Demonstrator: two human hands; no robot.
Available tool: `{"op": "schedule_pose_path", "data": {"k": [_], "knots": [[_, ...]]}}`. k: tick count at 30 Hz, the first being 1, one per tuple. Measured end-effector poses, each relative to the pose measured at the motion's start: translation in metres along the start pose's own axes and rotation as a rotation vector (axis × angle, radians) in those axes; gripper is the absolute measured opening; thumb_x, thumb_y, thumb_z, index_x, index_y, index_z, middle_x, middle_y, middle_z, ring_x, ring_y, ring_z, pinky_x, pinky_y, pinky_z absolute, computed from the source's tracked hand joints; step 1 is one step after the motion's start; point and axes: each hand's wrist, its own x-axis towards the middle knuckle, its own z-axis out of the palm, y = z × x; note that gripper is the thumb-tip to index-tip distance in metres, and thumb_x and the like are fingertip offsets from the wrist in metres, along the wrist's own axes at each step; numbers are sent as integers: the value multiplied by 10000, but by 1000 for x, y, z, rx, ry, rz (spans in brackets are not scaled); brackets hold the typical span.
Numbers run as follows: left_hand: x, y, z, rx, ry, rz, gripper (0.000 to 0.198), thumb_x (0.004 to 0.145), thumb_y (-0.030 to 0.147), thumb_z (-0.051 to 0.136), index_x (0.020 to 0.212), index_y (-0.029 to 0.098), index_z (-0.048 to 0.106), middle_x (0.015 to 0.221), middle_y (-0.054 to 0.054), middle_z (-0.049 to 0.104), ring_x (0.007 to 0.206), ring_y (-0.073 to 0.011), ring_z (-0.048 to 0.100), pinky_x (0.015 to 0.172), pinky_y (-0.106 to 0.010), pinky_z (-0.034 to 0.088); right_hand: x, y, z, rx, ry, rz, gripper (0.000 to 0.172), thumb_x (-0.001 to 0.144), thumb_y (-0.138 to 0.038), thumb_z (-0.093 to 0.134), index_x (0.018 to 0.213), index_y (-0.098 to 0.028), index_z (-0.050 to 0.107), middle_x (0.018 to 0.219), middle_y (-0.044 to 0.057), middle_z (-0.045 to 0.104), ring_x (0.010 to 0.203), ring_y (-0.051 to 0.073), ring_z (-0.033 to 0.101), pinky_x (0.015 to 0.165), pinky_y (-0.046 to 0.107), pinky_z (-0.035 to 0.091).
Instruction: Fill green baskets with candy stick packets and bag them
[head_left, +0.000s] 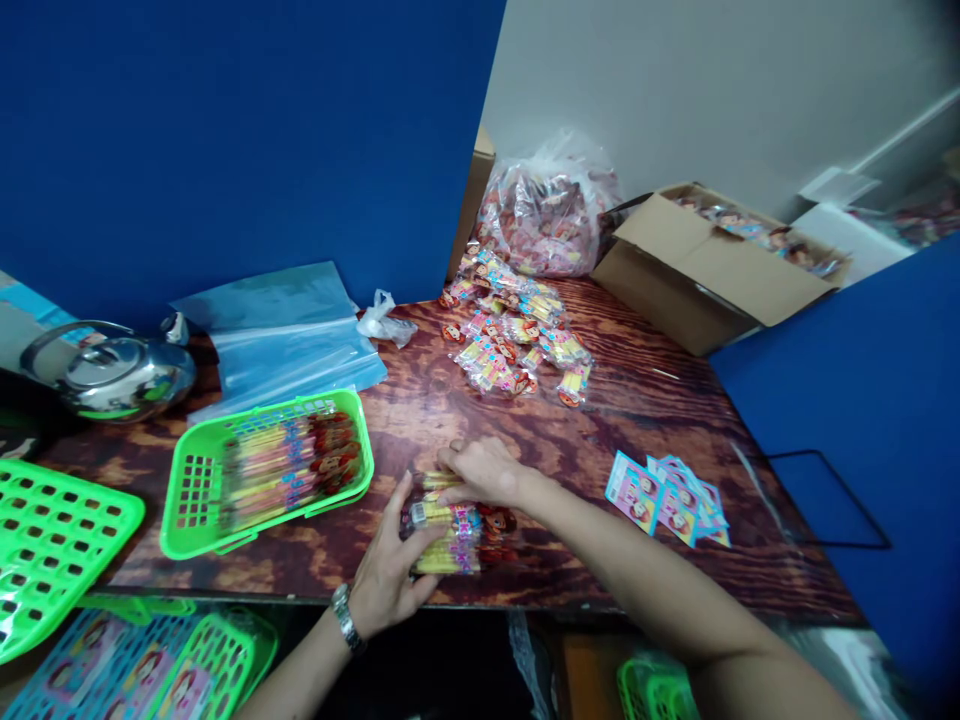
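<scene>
A stack of clear plastic packets of yellow sticks [456,552], with pink printing and red-brown tops at the right end, lies near the table's front edge. My left hand [394,568], a metal watch on its wrist, grips the stack from the left, thumb across the top and fingers round the edge. From above, my right hand [481,472] has its curled fingers on the stack's far side; its fingertips are partly hidden. Left of my hands, a green basket [184,545] holds rows of similar packets [289,465]. Loose packets [495,360] lie in a pile farther back.
At the back stand a filled clear bag [544,215] and an open cardboard box [720,260] of packets. Printed cards [667,500] lie right. A kettle [124,370], plastic sheets [289,335] and another green basket [60,540] are left. Blue panels [247,140] flank the table.
</scene>
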Motion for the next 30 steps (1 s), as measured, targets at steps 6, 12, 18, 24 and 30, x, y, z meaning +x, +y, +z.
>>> {"op": "schedule_pose_path", "data": {"k": [6,12,18,24,30], "knots": [[0,2,-1,11,6,-26,524,684,124,667,1191,214,568,1535,-93,-92,1368,-410,164,1031,-528,341,-5,8,2,179,52,-73,427,873,-561,451,1019,-187,599,951,83,655,828,193,628,707,266,447],[1,1,0,13,12,-18,498,705,110,629,1189,209,567,1535,-100,-73,1372,-409,145,1028,-531,342,-17,26,-1,386,72,-234,240,888,-331,512,1015,-149,603,945,72,652,823,151,597,741,244,435],[0,4,-1,20,26,-15,489,712,99,599,1184,217,557,1534,-94,-49,1342,-363,250,1019,-515,357,-16,28,3,440,46,-248,319,803,-398,628,1000,-148,607,904,56,640,772,149,583,685,236,433],[1,3,-1,25,20,-18,481,704,103,590,1173,208,563,1534,-96,-56,1343,-367,238,1008,-502,373,-18,29,4,411,50,-226,431,786,-458,637,1089,-157,578,1008,83,627,867,181,591,741,263,438],[3,7,-2,109,54,-26,462,713,145,612,1172,183,564,1530,-128,-63,1354,-415,168,1011,-550,332,-24,20,5,336,44,-273,444,830,-513,559,1096,-158,561,1000,90,628,865,190,590,729,272,438]]}}
